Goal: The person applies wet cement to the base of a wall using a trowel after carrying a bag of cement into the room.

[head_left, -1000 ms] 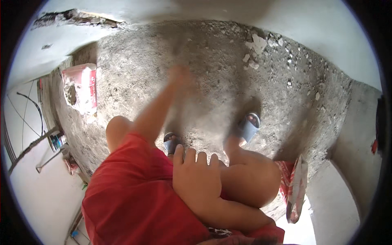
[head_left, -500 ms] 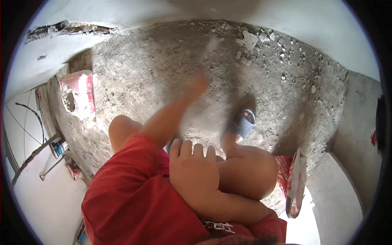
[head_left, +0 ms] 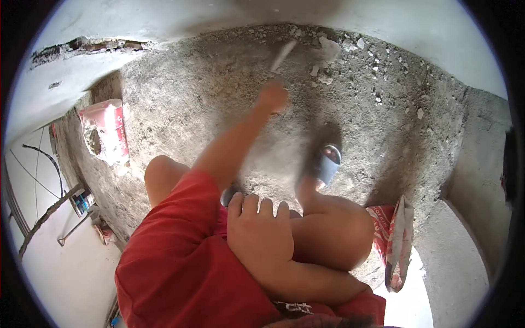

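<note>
My left hand (head_left: 273,97) is stretched out over the rough grey floor. Its fingers are closed round a pale, narrow, stick-like tool (head_left: 283,56), blurred by motion. The tool points toward the far wall, close to a large loose flake of plaster (head_left: 329,49), and its exact kind does not show. My right hand (head_left: 260,232) lies flat between my bent knees with its fingers stretched out and a little apart. Nothing is in it.
White plaster chips (head_left: 377,68) lie scattered along the far wall. A torn red-and-white bag (head_left: 112,128) stands at the left. Beside my right knee is another red-and-white bag (head_left: 398,240). My sandalled right foot (head_left: 329,164) rests on the floor.
My left hand has moved slightly forward and to the right, and the tool in it shows more plainly. My right hand has stayed in place.
</note>
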The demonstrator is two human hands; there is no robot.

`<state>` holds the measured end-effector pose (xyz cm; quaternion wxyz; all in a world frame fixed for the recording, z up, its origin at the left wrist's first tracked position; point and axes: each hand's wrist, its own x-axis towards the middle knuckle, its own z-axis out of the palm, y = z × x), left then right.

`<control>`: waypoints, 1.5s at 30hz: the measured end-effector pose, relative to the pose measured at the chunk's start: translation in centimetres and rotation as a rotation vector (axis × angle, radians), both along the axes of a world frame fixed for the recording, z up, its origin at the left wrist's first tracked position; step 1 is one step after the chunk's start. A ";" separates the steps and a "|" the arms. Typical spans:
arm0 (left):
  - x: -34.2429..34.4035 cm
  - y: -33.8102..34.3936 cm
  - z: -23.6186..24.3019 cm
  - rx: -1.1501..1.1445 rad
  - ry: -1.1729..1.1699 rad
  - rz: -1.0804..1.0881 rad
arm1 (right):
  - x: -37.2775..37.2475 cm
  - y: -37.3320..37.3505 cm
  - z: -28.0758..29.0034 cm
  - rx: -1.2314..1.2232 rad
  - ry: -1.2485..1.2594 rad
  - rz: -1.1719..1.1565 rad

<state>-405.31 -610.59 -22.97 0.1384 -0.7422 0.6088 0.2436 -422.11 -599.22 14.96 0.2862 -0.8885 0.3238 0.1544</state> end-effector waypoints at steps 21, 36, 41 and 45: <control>7.9 0.1 0.9 -0.012 -0.149 0.178 | 0.0 -1.0 -0.3 -0.003 -0.005 -0.052; 1.0 -2.8 2.9 0.016 0.242 0.362 | 0.7 0.3 -1.0 -0.185 0.022 0.025; 11.0 2.7 2.4 0.434 -0.131 0.131 | 0.7 1.3 -0.7 -0.069 0.035 -0.001; -2.7 -3.4 -0.9 0.176 -0.027 0.113 | 0.2 1.6 -0.4 -0.149 0.061 -0.049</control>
